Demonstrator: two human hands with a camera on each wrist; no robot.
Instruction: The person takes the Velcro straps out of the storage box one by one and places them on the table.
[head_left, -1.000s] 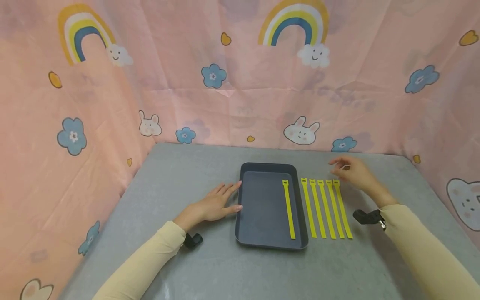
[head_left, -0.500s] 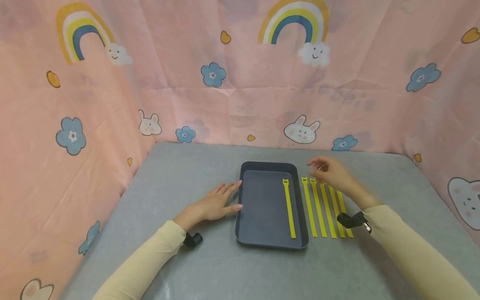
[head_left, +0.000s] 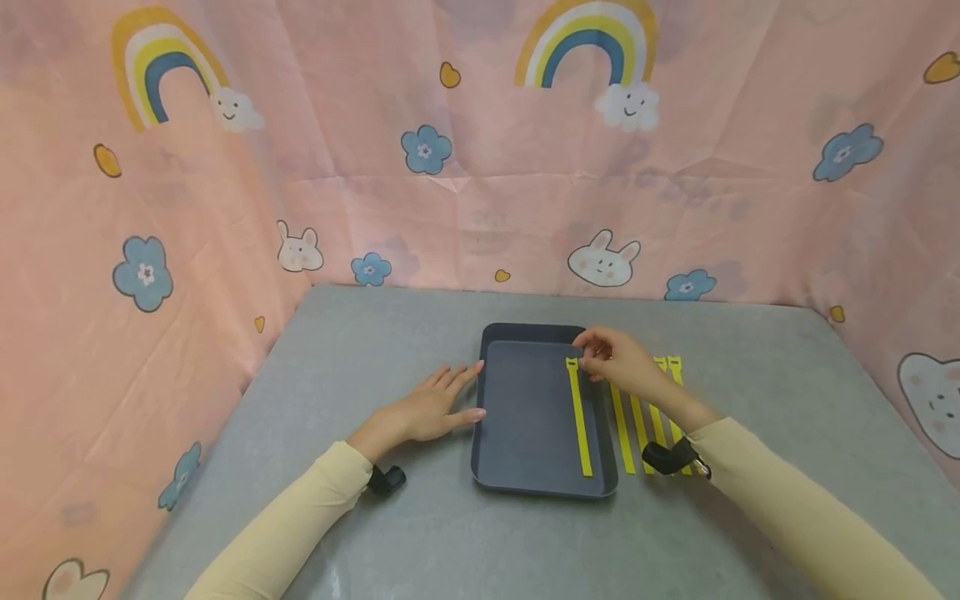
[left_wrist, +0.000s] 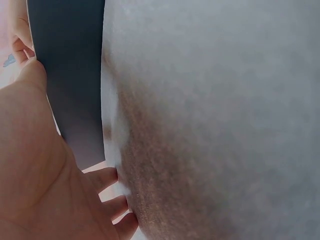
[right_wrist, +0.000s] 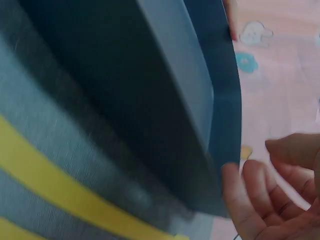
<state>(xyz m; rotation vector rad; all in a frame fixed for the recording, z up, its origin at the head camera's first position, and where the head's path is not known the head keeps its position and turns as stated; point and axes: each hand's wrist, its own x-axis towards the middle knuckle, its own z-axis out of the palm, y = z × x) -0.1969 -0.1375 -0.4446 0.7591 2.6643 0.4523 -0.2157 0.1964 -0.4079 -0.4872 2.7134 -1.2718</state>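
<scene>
A dark grey rectangular tray sits on the table. Inside it, along the right side, lies one flat yellow cable strap with a slotted head at the far end. My left hand rests beside the tray, its extended fingertips and thumb against the left rim. Over the tray's right rim, close to the head of that strap, is my right hand. Its fingers are loosely bent, and the right wrist view shows nothing between thumb and fingers. Several more yellow straps lie side by side right of the tray, partly hidden by my right hand and forearm.
The grey tabletop runs back to a pink patterned cloth that surrounds it on the far side, left and right. A black wrist mount on my right arm hangs above the loose straps.
My right hand has moved left, from the far right of the strap row to the tray's right rim. The left hand, tray and straps have stayed put.
</scene>
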